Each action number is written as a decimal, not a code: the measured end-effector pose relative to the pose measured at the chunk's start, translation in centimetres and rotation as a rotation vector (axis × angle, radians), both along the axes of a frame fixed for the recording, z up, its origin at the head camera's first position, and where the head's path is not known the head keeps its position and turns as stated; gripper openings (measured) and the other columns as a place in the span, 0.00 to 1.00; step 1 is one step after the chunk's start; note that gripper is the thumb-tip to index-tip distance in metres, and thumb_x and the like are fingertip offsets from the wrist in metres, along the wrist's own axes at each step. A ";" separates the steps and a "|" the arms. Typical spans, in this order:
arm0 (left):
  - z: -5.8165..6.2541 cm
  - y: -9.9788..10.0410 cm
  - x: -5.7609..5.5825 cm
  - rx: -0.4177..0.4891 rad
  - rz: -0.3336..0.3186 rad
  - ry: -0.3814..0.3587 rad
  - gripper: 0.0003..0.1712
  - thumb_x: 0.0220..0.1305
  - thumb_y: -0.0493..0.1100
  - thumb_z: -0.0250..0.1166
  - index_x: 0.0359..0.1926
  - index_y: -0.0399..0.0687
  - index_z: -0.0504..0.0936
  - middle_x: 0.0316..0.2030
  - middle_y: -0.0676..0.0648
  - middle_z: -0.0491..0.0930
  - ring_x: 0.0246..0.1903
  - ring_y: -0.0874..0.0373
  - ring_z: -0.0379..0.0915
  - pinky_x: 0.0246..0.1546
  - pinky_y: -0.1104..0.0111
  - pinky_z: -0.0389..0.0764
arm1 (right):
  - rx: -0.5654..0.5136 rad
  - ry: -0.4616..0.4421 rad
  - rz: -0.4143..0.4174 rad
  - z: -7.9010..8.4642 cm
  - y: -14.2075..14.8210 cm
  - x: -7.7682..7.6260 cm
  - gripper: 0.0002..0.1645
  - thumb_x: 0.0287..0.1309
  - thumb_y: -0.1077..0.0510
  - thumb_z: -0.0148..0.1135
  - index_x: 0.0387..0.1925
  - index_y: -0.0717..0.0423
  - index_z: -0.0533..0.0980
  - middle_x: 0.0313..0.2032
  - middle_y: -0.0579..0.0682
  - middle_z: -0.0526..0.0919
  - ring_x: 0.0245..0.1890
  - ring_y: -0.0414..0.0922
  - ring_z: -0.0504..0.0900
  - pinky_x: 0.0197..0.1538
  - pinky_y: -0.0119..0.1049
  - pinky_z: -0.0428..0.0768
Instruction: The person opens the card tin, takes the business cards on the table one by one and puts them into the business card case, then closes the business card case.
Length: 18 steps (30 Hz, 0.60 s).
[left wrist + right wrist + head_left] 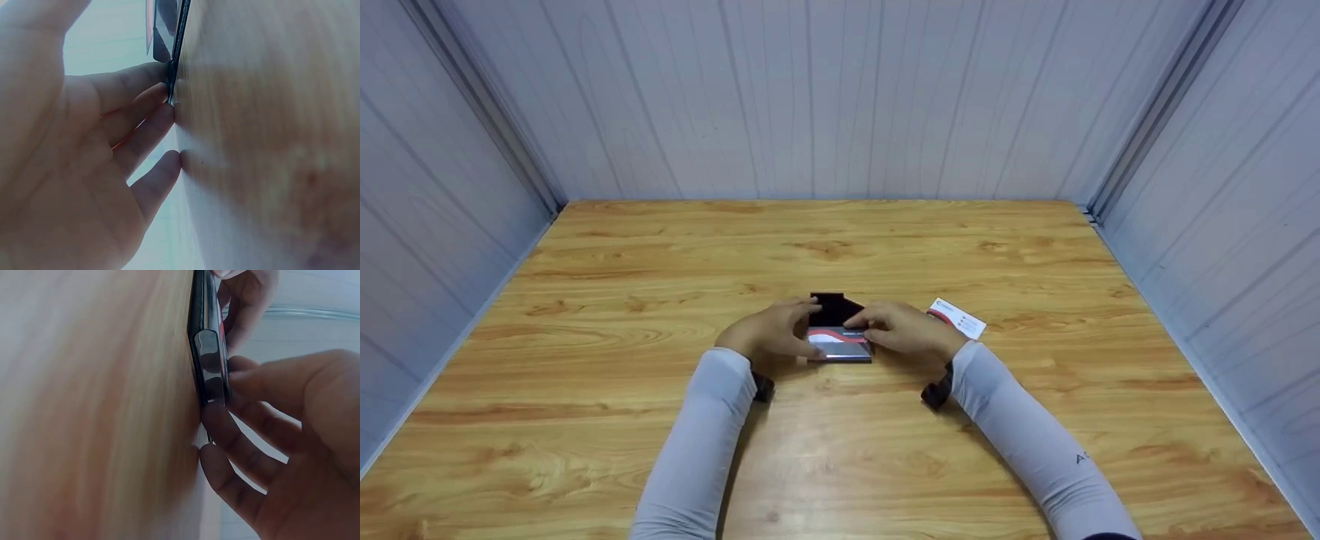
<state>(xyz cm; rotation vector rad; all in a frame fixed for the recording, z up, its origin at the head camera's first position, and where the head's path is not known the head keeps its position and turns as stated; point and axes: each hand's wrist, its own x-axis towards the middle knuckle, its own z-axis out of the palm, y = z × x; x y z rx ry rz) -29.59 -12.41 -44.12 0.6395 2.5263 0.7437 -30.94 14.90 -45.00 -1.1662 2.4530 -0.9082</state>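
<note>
A card case (pixel 840 358) with a shiny metal body lies on the table, its black flap (pixel 831 309) turned back toward the far side. At its mouth is a white business card (pixel 829 337) with a red and grey wave. My left hand (pixel 769 330) holds the case's left end, thumb near the front and a finger by the flap. In the left wrist view, its fingertips (pixel 169 109) meet the case's edge at the tabletop. My right hand (pixel 907 328) pinches the card's right edge with thumb and forefinger, other fingertips (pixel 212 417) low against the case's end.
A second business card (pixel 958 319) lies on the wooden table (pixel 660 255) beyond the right wrist, partly covered by it. Pale panel walls (pixel 840 97) close off the back and both sides. Dark wrist cameras (pixel 936 394) sit under both forearms.
</note>
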 end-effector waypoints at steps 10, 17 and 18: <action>0.0 -0.1 0.0 -0.007 0.016 -0.020 0.57 0.57 0.63 0.73 0.79 0.52 0.55 0.78 0.45 0.46 0.76 0.46 0.39 0.71 0.47 0.52 | 0.092 0.029 0.011 0.1 -0.1 0.3 0.21 0.73 0.61 0.55 0.64 0.53 0.77 0.60 0.54 0.75 0.56 0.48 0.75 0.59 0.47 0.73; -0.1 -0.1 0.0 -0.004 0.035 -0.029 0.58 0.55 0.64 0.74 0.79 0.55 0.55 0.78 0.46 0.47 0.77 0.48 0.39 0.71 0.48 0.54 | 0.072 -0.040 -0.004 0.4 0.4 0.3 0.24 0.73 0.58 0.56 0.68 0.54 0.73 0.60 0.51 0.75 0.50 0.47 0.75 0.55 0.46 0.74; -0.1 -0.1 0.0 -0.002 0.035 -0.030 0.58 0.55 0.64 0.74 0.79 0.55 0.55 0.78 0.46 0.47 0.77 0.48 0.38 0.71 0.48 0.53 | 0.058 -0.067 -0.018 0.6 0.5 0.3 0.24 0.73 0.57 0.56 0.68 0.54 0.73 0.60 0.51 0.75 0.52 0.47 0.75 0.56 0.46 0.75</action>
